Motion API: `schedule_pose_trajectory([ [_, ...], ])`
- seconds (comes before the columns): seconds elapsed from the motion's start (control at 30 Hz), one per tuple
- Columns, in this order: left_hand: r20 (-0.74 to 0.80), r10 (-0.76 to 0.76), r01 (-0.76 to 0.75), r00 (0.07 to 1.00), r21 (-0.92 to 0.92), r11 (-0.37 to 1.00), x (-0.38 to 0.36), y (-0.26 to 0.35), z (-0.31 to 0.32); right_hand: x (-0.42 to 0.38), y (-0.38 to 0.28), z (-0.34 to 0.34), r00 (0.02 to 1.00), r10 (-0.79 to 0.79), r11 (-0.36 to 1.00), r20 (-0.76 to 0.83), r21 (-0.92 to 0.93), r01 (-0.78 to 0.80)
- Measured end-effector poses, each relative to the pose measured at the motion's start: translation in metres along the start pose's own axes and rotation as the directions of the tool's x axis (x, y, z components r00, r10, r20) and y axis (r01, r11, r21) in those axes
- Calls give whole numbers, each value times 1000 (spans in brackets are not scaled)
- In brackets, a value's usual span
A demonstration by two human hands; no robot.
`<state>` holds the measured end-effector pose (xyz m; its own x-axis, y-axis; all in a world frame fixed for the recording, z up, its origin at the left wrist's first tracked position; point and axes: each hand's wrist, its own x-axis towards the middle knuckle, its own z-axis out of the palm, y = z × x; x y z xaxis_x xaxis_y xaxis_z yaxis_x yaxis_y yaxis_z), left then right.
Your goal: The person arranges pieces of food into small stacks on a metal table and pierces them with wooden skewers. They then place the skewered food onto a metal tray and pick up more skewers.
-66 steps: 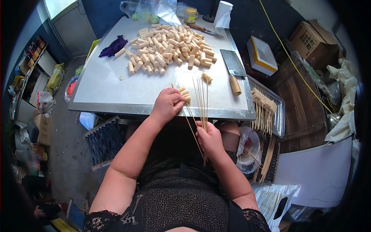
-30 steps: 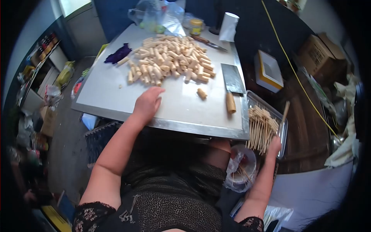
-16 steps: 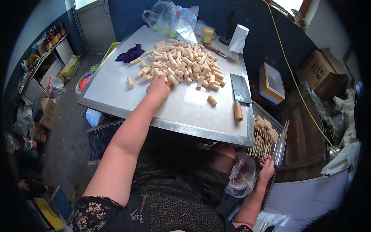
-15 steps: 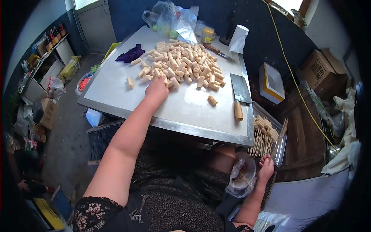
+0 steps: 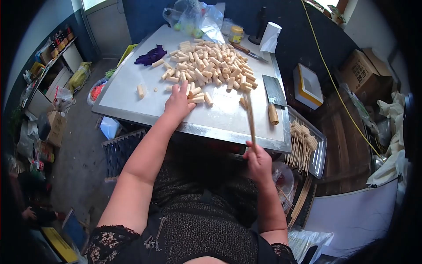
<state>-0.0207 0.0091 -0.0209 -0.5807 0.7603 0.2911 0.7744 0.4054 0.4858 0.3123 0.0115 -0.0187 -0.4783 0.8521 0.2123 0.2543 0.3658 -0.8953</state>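
Note:
A large heap of short beige rolls covers the middle of the metal-topped table. At the heap's near edge, my left hand reaches down to the tabletop with its fingers apart, beside a few loose rolls. My right hand, in front of the table's near edge, is closed around a thin bundle of wooden skewers pointing up over the table. A single roll lies close to the skewer tips. Another roll is off to the left.
A cleaver lies near the right edge, and a knife farther back. Skewered rolls fill a metal tray at right. More skewers lie beside my lap. A purple cloth, a jar and plastic bags stand behind.
My right hand has swung left from beside the tray to the table's front, bringing the skewers along. My left hand has opened slightly and drawn nearer, with several rolls now separated beside it.

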Motion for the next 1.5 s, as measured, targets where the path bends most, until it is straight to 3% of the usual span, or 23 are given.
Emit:
schedule_pose_trajectory([
  [0.03, -2, 2, -2, 1000, -2, 1000, 1, 5, -7, 1, -8, 9, 998, 49, 998, 25, 43, -50],
  [0.1, 196, 91, -98, 976, 26, 995, 1, 12, -20, 4, -11, 21, 997, 56, 995, 52, 82, -60],
  [0.3, 302, 101, -105, 948, -4, 994, 14, 2, -10, 4, -27, 38, 991, 68, 988, 116, 130, -83],
  [0.43, 347, 162, -140, 924, -88, 986, -3, -9, -26, 1, -24, 29, 967, 205, 952, 149, 200, -233],
  [0.53, 380, 283, -218, 881, -206, 954, -22, -17, -33, -2, -18, 25, 936, 299, 892, 189, 292, -344],
  [0.6, 328, 485, -386, 810, -324, 864, -29, -20, -31, 1, -18, 26, 925, 311, 876, 217, 312, -368],
  [0.67, 396, 486, -348, 779, -371, 861, -32, -11, -28, 8, -20, 33, 923, 319, 871, 217, 317, -375],
  [0.73, 353, 613, -466, 706, -421, 778, -33, -3, -20, 28, -17, 43, 972, 200, 965, 123, 150, -217],
  [0.77, 388, 611, -447, 690, -436, 781, -31, 1, -17, 43, -17, 48, 992, 108, 994, 59, 24, -110],
  [0.87, 353, 691, -515, 631, -476, 713, -23, 4, -8, 94, -11, 67, 979, -196, 960, -51, -216, 180],
  [0.9, 351, 696, -521, 627, -475, 709, -23, 7, -11, 106, -8, 71, 978, -198, 959, -57, -217, 182],
  [0.97, 390, 613, -427, 687, -465, 775, -28, 13, -19, 122, -5, 77, 987, 2, 944, 162, -325, 51],
  [1.13, 352, 584, -478, 731, -348, 807, -36, 13, -27, 130, -6, 56, 981, 40, 892, 191, -449, 51],
  [1.2, 359, 541, -460, 761, -290, 839, -43, 21, -34, 134, 7, 43, 998, 4, 914, -69, -404, -32],
  [1.27, 374, 431, -377, 821, -212, 902, -42, 36, -42, 134, 14, 40, 986, -89, 911, -143, -411, 23],
  [1.3, 374, 433, -379, 821, -211, 901, -39, 36, -39, 132, 8, 41, 982, 147, 976, -114, -143, -163],
  [1.33, 397, 455, -414, 797, -187, 891, -36, 35, -32, 129, 3, 41, 932, 361, 927, -21, 122, -356],
  [1.37, 421, 474, -449, 773, -165, 878, -33, 34, -28, 115, -2, 39, 892, 441, 802, 104, 401, -443],
  [1.4, 422, 474, -448, 773, -166, 878, -30, 36, -26, 100, -15, 39, 891, 442, 802, 104, 400, -444],
  [1.5, 471, 478, -451, 741, -178, 875, -32, 38, -20, 56, -20, 44, 831, 436, 633, 345, 539, -556],
])
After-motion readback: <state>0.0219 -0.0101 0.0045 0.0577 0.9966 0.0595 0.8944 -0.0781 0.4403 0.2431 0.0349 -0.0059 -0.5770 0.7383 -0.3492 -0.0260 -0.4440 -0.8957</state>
